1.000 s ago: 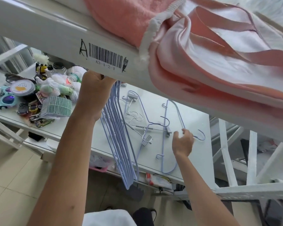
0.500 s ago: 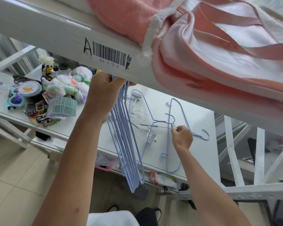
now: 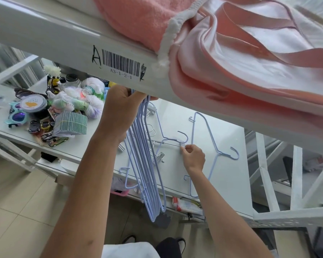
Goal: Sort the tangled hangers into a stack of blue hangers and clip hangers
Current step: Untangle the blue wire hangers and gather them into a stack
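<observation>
A: Sorting, mid-step. My left hand [image 3: 119,112] grips a bundle of blue hangers [image 3: 147,174] by their hooks, hanging off the near edge of the worktop [image 3: 227,175].

B: And the right?

A: My right hand [image 3: 193,158] pinches the end clip of a clip hanger [image 3: 163,143] in the tangle at mid-worktop; its fingers [image 3: 184,148] are narrow on it. One blue hanger [image 3: 211,146] lies loose to the right, another [image 3: 126,180] at the near edge.

B: Next move?

A: Likely to lift the clip hanger free of the blue hook [image 3: 183,136] crossing it, slowly, lest it snag.
</observation>
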